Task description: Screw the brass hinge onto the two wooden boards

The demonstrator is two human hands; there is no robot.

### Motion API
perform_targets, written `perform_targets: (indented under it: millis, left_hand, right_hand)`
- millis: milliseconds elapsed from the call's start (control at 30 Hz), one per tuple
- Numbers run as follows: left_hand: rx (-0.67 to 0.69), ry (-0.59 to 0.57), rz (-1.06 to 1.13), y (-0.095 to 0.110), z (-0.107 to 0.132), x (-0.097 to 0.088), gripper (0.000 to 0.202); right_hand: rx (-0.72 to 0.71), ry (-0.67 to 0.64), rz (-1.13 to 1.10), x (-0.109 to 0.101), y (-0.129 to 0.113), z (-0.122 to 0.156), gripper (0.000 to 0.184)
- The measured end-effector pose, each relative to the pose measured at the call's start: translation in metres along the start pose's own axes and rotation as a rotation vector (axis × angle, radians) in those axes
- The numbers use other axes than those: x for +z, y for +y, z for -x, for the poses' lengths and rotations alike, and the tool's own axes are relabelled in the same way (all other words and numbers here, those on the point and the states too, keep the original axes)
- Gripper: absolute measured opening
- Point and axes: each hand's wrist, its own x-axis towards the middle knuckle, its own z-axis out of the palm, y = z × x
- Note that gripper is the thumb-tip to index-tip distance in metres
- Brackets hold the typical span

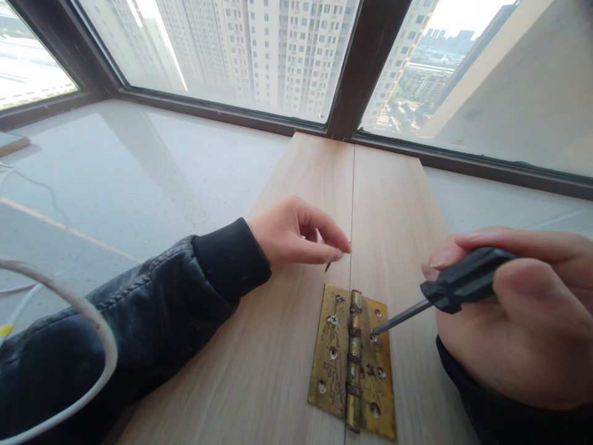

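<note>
My left hand (303, 235) pinches a small screw (328, 266) between thumb and fingertips, above the seam of two wooden boards (287, 321). In my right hand (532, 309) is a screwdriver (467, 278) with a black handle, its shaft slanting down to the left. Its tip appears at or just over a hole in the right leaf of a worn brass hinge (354, 358). The hinge lies spread flat, its knuckle along the seam. A screw head (332, 320) shows in the left leaf, while several other holes look bare.
The boards rest on a pale speckled sill (222, 148) and reach the dark window frame (343, 74). A white cable (109, 346) loops over the left sleeve. At the far left lies a flat object (13, 143).
</note>
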Motion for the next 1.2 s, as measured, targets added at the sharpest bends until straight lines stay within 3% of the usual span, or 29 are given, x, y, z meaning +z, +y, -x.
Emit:
perform_targets:
  millis: [67, 200, 300, 367, 500, 700, 1200]
  left_hand:
    - [0.018, -0.097, 0.019, 0.004, 0.003, 0.000, 0.008]
    - [0.069, -0.302, -0.034, 0.012, 0.006, 0.001, 0.014]
    - [0.137, -0.349, -0.093, 0.022, 0.014, 0.009, 0.010]
    - [0.171, -0.321, -0.141, 0.029, 0.025, 0.017, 0.003]
    - [0.177, -0.221, -0.236, 0.038, 0.054, 0.034, 0.010]
    - [0.241, -0.023, -0.302, 0.024, 0.068, 0.040, 0.011]
    - [0.265, -0.091, -0.393, 0.012, 0.064, 0.041, 0.007]
  right_hand:
    - [0.003, 0.062, -0.066, 0.008, 0.000, -0.002, 0.008]
    - [0.030, 0.024, -0.093, 0.013, 0.004, -0.002, 0.008]
    - [0.039, -0.008, -0.091, 0.010, 0.005, 0.000, 0.008]
    - [0.036, -0.022, -0.096, 0.009, 0.004, 0.002, 0.008]
    - [0.012, -0.059, -0.114, 0.007, 0.002, 0.005, 0.010]
    - [-0.044, -0.113, -0.066, 0.006, 0.005, 0.006, 0.016]
    - [-0.090, -0.183, -0.060, 0.007, 0.006, 0.007, 0.012]
